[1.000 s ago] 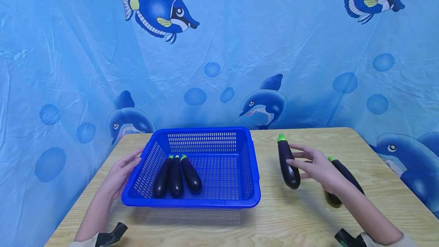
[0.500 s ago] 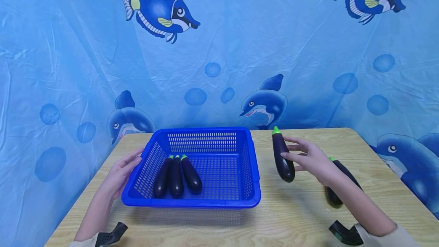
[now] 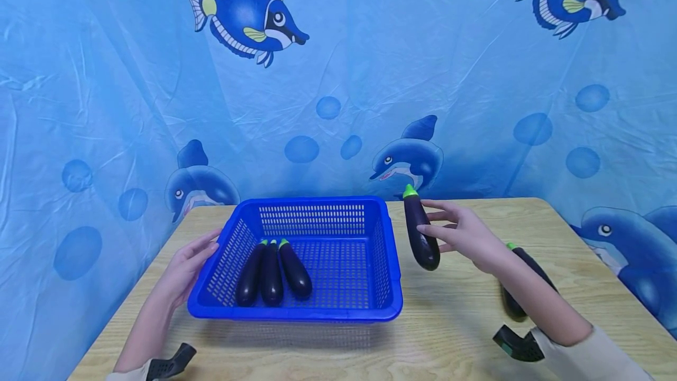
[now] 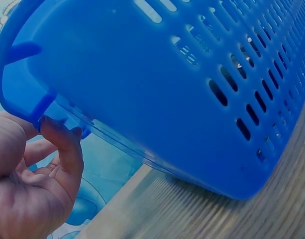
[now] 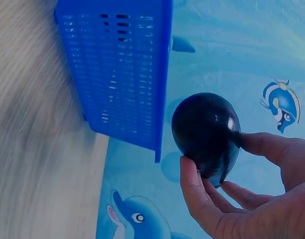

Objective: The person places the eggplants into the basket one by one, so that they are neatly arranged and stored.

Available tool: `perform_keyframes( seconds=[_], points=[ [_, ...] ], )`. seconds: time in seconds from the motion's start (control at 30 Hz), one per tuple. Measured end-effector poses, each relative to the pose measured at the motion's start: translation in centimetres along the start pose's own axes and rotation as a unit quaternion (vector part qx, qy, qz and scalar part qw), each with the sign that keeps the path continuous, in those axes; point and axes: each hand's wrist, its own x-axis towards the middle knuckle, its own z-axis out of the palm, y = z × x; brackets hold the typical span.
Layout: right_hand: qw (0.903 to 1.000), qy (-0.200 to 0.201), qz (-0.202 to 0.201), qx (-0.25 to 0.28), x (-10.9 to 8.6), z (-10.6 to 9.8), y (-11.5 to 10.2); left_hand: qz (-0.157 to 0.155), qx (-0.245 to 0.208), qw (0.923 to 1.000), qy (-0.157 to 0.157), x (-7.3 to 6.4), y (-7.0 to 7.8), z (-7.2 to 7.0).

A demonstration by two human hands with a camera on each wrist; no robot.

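Observation:
My right hand (image 3: 459, 234) pinches a dark purple eggplant (image 3: 421, 234) with a green cap, held in the air just right of the blue plastic basket (image 3: 338, 314). Up close in the right wrist view, the thumb and fingers press the sides of that eggplant (image 5: 204, 132), its rounded end facing the camera. My left hand (image 3: 186, 266) grips the basket's left rim, fingers curled at the edge in the left wrist view. Three eggplants (image 3: 271, 278) lie side by side in the left part of the basket.
More eggplant (image 3: 531, 263) lies on the wooden table (image 3: 433, 340) at the right, partly hidden behind my right forearm. A blue sheet (image 3: 338, 63) printed with fish and dolphins hangs behind the table. Black devices (image 3: 171, 363) sit at both wrists.
My right hand has carried the eggplant leftward and slightly up, closer to the basket's right side. The left hand, the basket and the eggplants in it have stayed put.

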Motion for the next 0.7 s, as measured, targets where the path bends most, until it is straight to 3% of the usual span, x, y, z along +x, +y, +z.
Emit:
perform_keyframes(
  seconds=[0.7],
  points=[
    [0.9993,-0.015,-0.021,0.027,1.4,1.6,-2.0,0.029,-0.025,0.9990,-0.021,0.2,-0.5,-0.6]
  ],
)
